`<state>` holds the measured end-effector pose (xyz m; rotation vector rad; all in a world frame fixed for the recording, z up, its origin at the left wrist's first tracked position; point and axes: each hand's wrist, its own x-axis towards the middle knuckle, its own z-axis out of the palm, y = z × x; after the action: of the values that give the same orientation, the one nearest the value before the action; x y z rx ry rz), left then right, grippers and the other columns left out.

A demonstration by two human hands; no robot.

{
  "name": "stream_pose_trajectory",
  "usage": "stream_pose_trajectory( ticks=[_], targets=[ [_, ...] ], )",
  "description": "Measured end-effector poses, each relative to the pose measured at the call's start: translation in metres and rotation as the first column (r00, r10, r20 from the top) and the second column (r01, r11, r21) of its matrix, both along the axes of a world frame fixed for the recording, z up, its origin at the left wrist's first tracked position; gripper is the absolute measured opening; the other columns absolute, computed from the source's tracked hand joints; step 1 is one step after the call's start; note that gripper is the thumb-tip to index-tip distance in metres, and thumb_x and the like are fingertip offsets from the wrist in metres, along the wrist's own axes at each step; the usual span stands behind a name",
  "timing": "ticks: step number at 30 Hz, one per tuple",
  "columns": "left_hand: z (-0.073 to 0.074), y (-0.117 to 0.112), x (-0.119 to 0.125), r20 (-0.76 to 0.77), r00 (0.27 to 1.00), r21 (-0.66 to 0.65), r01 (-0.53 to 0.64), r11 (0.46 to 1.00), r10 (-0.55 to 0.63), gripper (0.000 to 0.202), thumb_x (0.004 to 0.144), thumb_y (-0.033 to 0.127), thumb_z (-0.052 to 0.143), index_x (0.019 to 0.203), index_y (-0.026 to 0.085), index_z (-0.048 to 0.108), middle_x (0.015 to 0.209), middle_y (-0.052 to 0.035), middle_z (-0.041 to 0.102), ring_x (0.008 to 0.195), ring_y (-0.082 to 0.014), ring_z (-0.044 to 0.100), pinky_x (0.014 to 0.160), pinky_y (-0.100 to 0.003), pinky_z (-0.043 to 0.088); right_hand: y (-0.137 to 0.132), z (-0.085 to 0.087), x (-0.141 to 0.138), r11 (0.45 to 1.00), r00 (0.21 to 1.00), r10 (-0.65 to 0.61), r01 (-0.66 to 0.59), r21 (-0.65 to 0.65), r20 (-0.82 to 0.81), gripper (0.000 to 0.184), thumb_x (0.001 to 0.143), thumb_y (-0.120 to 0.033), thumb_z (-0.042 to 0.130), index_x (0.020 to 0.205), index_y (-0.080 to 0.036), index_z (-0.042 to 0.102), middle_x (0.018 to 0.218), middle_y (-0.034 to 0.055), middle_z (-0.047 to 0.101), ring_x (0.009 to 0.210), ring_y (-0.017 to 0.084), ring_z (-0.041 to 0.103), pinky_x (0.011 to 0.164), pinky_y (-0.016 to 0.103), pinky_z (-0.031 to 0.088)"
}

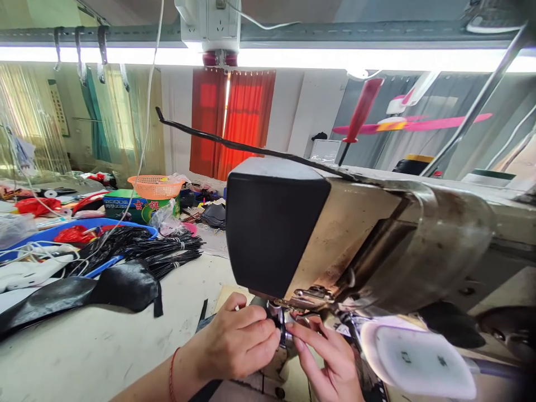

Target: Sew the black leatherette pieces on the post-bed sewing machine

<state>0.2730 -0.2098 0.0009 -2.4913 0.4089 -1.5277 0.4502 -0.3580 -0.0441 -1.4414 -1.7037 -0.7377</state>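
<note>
A sewing machine (268, 234) with a black end cover fills the middle and right. Under its head, beside the presser foot (276, 312), both hands are close together. My left hand (240, 340), with a red cord at the wrist, has its fingers curled and pressed together at a small dark piece (281, 329). From the right, my right hand (329, 357) brings thumb and index finger together at the same spot. What lies between the fingertips is mostly hidden. Black material (205, 321) shows behind my left hand.
A black leather-like piece (125, 285) lies on the table at left, near bundles of black strips (176, 251) and a blue tray (103, 222). An orange basket (154, 187) sits on a green box (121, 204). A lit lamp (425, 357) is close at right.
</note>
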Motion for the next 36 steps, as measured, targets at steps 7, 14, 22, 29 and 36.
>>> stream_pose_trajectory(
  ticks=[7, 14, 22, 29, 36],
  targets=[
    [-0.007, -0.001, 0.003, 0.071, 0.997, -0.041, -0.007, 0.999, 0.01, 0.016, 0.095, 0.012, 0.051, 0.093, 0.014, 0.067, 0.086, 0.0002, 0.074, 0.078, -0.012, 0.059, 0.068, -0.033, 0.031, 0.0, 0.004, -0.003, 1.0, 1.0, -0.002, 0.003, 0.026, -0.018, 0.025, 0.086, -0.02, 0.059, 0.108, -0.024, 0.07, 0.088, 0.0049, 0.077, 0.075, 0.019, 0.072, 0.065, 0.028, 0.059],
    [-0.011, -0.003, 0.008, 0.115, 0.993, -0.029, -0.026, 0.999, 0.029, 0.017, 0.093, 0.012, 0.051, 0.09, 0.014, 0.067, 0.087, -0.0011, 0.074, 0.077, -0.0126, 0.056, 0.067, -0.032, 0.031, 0.003, 0.003, -0.001, 1.0, 0.998, -0.006, 0.005, -0.012, -0.059, 0.022, 0.088, -0.023, 0.059, 0.107, -0.025, 0.071, 0.089, 0.003, 0.079, 0.072, 0.018, 0.075, 0.066, 0.026, 0.062],
    [-0.012, -0.001, 0.011, 0.101, 0.995, -0.067, 0.009, 0.998, -0.002, 0.018, 0.095, 0.011, 0.049, 0.093, 0.015, 0.067, 0.087, -0.0012, 0.074, 0.076, -0.0127, 0.058, 0.068, -0.032, 0.032, 0.008, 0.007, -0.001, 0.99, 0.97, 0.032, -0.064, -0.126, -0.243, 0.024, 0.095, -0.029, 0.052, 0.102, -0.022, 0.074, 0.088, 0.0041, 0.08, 0.078, 0.018, 0.077, 0.071, 0.021, 0.063],
    [-0.007, -0.003, 0.012, 0.092, 0.994, -0.11, -0.05, 0.993, 0.061, 0.016, 0.095, 0.013, 0.051, 0.092, 0.017, 0.067, 0.083, 0.0014, 0.075, 0.074, -0.0122, 0.058, 0.069, -0.032, 0.033, 0.009, -0.006, 0.009, 0.972, 0.95, 0.052, -0.119, -0.203, -0.309, 0.021, 0.097, -0.03, 0.055, 0.113, -0.022, 0.067, 0.097, 0.0037, 0.076, 0.079, 0.014, 0.074, 0.068, 0.026, 0.063],
    [-0.011, -0.004, 0.017, 0.149, 0.988, -0.156, -0.01, 0.988, 0.034, 0.023, 0.097, 0.013, 0.046, 0.089, 0.016, 0.067, 0.082, 0.0006, 0.075, 0.073, -0.0129, 0.057, 0.066, -0.032, 0.031, 0.01, -0.003, 0.005, 0.97, 0.943, 0.036, -0.113, -0.216, -0.33, 0.024, 0.097, -0.035, 0.055, 0.111, -0.02, 0.066, 0.093, 0.003, 0.075, 0.076, 0.013, 0.073, 0.067, 0.027, 0.062]
  ],
)
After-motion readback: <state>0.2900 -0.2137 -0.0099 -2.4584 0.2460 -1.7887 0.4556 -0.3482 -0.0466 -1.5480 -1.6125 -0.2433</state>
